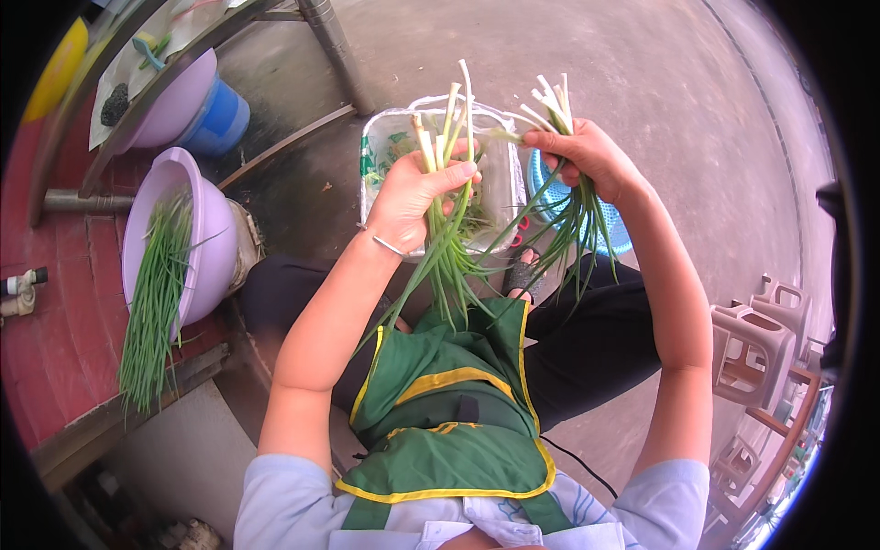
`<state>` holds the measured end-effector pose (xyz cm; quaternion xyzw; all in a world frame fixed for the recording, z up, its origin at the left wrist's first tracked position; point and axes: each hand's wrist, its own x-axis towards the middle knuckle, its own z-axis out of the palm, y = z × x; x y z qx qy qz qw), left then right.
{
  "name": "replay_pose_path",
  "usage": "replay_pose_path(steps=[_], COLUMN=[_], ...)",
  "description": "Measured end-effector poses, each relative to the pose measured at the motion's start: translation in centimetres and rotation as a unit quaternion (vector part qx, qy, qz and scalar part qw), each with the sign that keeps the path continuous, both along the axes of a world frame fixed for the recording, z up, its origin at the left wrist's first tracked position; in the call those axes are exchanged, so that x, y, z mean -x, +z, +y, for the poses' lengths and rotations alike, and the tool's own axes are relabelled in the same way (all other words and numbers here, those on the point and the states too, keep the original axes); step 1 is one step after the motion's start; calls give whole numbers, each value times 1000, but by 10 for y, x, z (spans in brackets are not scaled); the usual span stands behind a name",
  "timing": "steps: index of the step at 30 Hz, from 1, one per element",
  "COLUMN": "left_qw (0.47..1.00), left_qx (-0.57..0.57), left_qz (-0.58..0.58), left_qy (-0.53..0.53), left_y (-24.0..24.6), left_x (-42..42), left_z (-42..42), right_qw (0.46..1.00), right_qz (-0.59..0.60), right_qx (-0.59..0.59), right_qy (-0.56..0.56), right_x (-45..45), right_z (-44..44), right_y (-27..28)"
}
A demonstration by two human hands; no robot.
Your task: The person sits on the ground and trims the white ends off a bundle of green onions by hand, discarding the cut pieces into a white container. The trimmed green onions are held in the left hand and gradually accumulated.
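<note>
My left hand is closed around a bunch of green onions, white ends up, long green leaves hanging over my lap. To its right, my right hand grips a second bunch of green onions, also white ends up; a limp, pale leaf piece is at its thumb. Below both hands stands a plastic-lined basket with green scraps inside. A blue perforated plastic basket is partly hidden behind the right bunch. More green onions hang over the rim of a purple basin at the left.
A metal-legged table stands at the upper left, near another purple basin and a blue bucket. Plastic stools stand on the right. A green apron covers my front, and a sandaled foot is near the lined basket.
</note>
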<state>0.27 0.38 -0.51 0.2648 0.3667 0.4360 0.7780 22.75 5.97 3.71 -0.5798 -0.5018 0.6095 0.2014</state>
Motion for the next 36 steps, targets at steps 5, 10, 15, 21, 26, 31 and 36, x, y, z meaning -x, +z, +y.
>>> replay_pose_path(steps=[5,10,15,21,26,31,36], left_qw=[999,996,996,994,993,985,965], left_qx=[-23,-31,-35,-57,-58,-63,-71], left_qz=[29,76,80,93,101,158,254], left_qy=[-36,-19,12,26,34,28,2], left_y=[-4,-10,-13,-13,-12,-12,-17], left_x=[2,4,3,-3,-6,2,2], left_z=[0,1,2,-1,-2,1,4], right_qw=[997,997,996,998,996,990,997], right_qz=[-1,19,-6,-7,50,44,29], right_qx=[55,30,8,10,66,49,-25], right_qy=[53,67,92,64,-37,-124,-66], right_x=[22,25,26,31,34,16,0], right_z=[-14,-16,-16,-15,-15,0,5], right_y=[1,5,4,-6,-15,-7,2])
